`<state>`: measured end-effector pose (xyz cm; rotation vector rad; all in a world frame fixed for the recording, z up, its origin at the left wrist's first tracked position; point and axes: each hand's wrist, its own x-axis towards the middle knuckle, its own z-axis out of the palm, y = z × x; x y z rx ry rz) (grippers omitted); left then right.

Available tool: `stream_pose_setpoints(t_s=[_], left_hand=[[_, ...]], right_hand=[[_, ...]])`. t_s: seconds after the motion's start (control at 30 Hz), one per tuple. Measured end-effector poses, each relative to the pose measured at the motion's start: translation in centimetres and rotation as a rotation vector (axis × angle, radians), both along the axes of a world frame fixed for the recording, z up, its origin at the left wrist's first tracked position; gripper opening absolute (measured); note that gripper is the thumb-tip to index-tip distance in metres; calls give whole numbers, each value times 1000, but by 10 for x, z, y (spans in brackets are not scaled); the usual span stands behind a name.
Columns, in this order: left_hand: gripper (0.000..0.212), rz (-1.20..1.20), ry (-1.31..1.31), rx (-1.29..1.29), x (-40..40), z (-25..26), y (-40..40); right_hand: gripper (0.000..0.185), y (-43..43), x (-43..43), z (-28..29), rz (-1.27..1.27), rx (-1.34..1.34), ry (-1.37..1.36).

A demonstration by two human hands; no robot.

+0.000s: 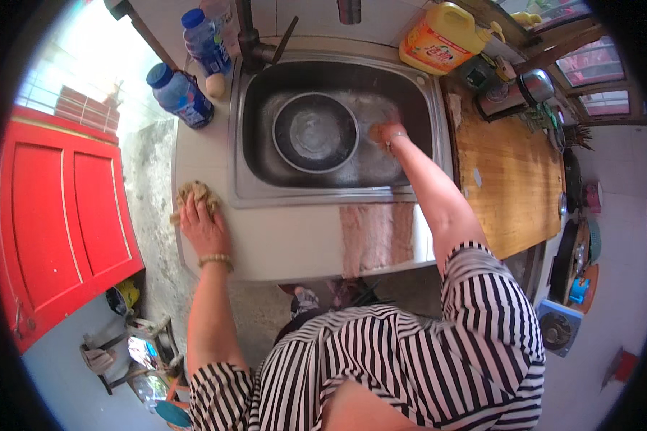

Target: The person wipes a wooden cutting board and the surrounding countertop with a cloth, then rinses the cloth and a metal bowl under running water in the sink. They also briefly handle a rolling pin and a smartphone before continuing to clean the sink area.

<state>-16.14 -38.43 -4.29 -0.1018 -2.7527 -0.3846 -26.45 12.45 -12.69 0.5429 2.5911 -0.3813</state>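
My left hand [200, 223] lies on a crumpled tan cloth [197, 195] at the left edge of the pale countertop [280, 237], fingers pressed over it. Inside the stainless steel sink [237, 183], my right hand [391, 134] is blurred near the right part of the basin floor. Whether its fingers hold anything is unclear. A round dark metal basin [286, 143] with a pale rim sits in the sink, left of my right hand and apart from it. It seems to have a little water at its bottom.
A dark faucet [249, 43] stands behind the sink. Two blue-capped bottles [180, 97] [206, 46] are at the back left. A yellow jug [439, 37] stands back right, near a steel thermos [512, 94] on a wooden board [509, 183]. A red door [67, 215] is left.
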Motion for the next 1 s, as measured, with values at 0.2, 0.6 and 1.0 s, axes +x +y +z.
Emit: stream_pose_setpoints(t_s=[0.2, 0.6, 1.0], left_hand=[[35, 76, -80, -33, 15, 11, -14], [37, 31, -28, -69, 12, 3, -20], [33, 51, -48, 41, 6, 13, -15]], right_hand=[[42, -65, -26, 104, -266, -394, 637], [20, -51, 0, 79, 102, 50, 426], [33, -57, -1, 126, 370, 329, 182]])
